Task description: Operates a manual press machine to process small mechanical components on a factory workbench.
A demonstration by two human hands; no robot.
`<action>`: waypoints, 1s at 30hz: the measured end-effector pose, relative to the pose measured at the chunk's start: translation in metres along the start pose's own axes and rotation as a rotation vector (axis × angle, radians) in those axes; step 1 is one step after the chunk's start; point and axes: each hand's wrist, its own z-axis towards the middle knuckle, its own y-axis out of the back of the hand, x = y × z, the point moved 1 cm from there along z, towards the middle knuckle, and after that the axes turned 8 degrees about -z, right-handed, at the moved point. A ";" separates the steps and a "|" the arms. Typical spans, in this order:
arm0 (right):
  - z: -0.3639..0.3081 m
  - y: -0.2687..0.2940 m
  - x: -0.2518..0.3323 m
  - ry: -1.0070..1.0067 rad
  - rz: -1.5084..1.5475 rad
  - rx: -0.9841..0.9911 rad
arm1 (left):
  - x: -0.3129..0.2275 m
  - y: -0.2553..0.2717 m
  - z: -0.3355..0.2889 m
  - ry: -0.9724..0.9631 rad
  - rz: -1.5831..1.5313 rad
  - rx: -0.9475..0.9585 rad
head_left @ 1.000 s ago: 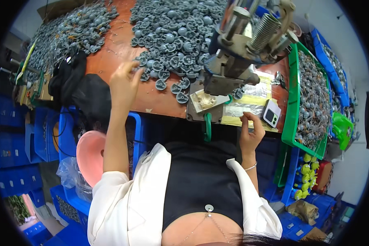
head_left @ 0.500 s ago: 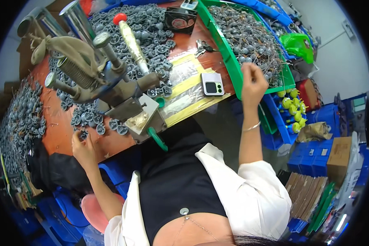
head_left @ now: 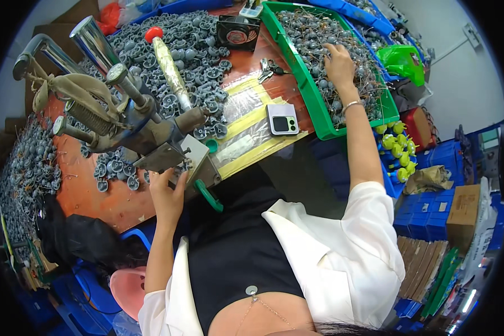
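While left hand (head_left: 166, 196) gapes by metal press (head_left: 160, 157), right hand (head_left: 341, 68) is over wiry balls (head_left: 323, 84), grip unclear

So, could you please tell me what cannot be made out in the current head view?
- Head view: whether the left hand touches a grey part at the press; the fingertips are too small to tell.
- Head view: what the right hand holds, if anything; its fingertips blend into the clutter in the green tray.
- Head view: the phone's underside, hidden because it lies camera side up.
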 end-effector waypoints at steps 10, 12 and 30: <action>0.071 0.033 -0.080 -0.264 0.220 0.088 | 0.015 -0.003 0.008 0.421 -0.396 0.109; 0.086 0.050 -0.093 -0.265 0.200 0.002 | 0.013 -0.004 0.005 0.330 -0.319 0.042; 0.117 0.102 -0.115 -0.306 0.595 -0.127 | -0.005 -0.020 -0.005 0.135 -0.156 -0.064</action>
